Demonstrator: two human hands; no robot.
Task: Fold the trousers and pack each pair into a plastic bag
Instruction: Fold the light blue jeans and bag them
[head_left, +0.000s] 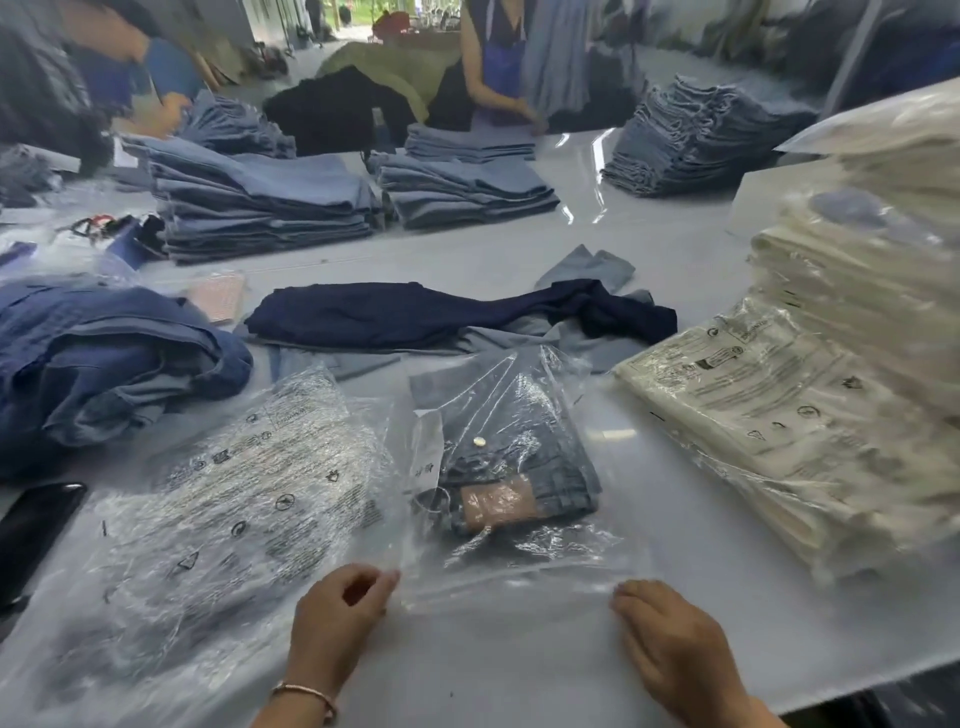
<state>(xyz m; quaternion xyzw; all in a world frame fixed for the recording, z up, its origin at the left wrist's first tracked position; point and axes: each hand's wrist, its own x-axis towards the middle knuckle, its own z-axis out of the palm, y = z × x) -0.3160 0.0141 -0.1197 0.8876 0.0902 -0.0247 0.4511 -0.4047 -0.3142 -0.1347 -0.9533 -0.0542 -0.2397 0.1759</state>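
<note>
Near the worktop's (701, 675) front edge lies a clear plastic bag (519, 566) with a folded pair of denim trousers (511, 457) inside it. The left hand (340, 610) pinches the bag's near-left corner between thumb and curled fingers; the right hand (670, 639) rests fingers-down on the near-right corner, though whether it pinches the film cannot be told. Just left of the bag sits a stack of empty printed bags (228, 499), and toward the right edge stand bagged cream garments (810, 415). Loose dark trousers (447, 314) lie behind, mid-worktop.
</note>
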